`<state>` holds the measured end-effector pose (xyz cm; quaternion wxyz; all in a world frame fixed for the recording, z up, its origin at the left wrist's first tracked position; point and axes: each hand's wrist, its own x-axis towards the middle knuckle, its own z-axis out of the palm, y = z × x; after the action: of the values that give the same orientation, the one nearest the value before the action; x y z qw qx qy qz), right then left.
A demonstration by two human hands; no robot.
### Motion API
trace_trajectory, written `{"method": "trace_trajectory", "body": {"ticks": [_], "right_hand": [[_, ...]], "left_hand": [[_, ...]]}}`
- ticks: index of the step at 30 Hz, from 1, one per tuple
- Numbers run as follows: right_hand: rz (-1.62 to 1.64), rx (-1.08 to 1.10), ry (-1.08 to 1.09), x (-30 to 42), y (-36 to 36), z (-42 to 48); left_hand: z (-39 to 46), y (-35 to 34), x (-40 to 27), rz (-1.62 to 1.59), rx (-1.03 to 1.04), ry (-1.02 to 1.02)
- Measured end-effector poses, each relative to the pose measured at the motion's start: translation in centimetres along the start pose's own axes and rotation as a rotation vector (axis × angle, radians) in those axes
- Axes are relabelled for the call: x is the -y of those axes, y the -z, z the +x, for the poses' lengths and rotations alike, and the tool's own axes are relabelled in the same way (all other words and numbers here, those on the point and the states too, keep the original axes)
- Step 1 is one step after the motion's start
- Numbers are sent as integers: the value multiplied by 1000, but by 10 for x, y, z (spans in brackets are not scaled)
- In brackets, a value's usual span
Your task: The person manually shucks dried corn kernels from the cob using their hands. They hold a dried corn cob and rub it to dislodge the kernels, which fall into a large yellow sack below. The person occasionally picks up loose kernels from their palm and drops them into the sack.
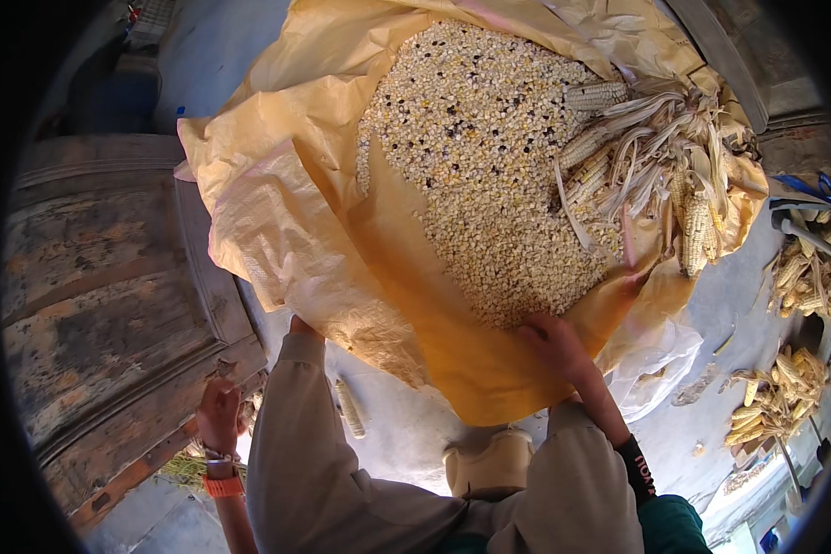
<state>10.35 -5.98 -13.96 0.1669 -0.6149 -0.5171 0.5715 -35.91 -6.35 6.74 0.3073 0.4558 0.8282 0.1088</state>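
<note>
My right hand (552, 346), its wrist in a black band bearing writing, is at the near inner side of a yellow woven sack (332, 277). Its fingers curl beside the heap of shelled maize kernels (485, 159); whether they pinch the sack is unclear. The kernels are mostly pale, with scattered dark ones. Low on the left, my left hand (219, 412) hangs outside the sack with loosely curled fingers, near a wooden panel. An orange wristband and bracelets circle that arm. Several maize cobs with dry husks (651, 152) lie on the sack's right side.
A weathered wooden panel (111, 263) stands left of the sack. One bare cob (350, 408) lies on the grey floor (395, 422). A white plastic bag (654, 370) is under the sack's right side. Bundles of husked maize (779, 395) lie farther right. My knees border the sack's near side.
</note>
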Motion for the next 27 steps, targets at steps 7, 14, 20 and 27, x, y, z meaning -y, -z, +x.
{"method": "trace_trajectory", "body": {"ticks": [7,14,20,27], "right_hand": [[31,-20,-50,-2,1,0],[67,-49,27,-14,-1,2],[47,18,-35,-7,2,0],[141,-61,7,-11,0,-2]], "left_hand": [[52,-66,-118,-63,877,183],[53,-124,-39,299,1062,400],[59,-157,8,-145,797,771],[78,-181,8,-621,948,730]]}}
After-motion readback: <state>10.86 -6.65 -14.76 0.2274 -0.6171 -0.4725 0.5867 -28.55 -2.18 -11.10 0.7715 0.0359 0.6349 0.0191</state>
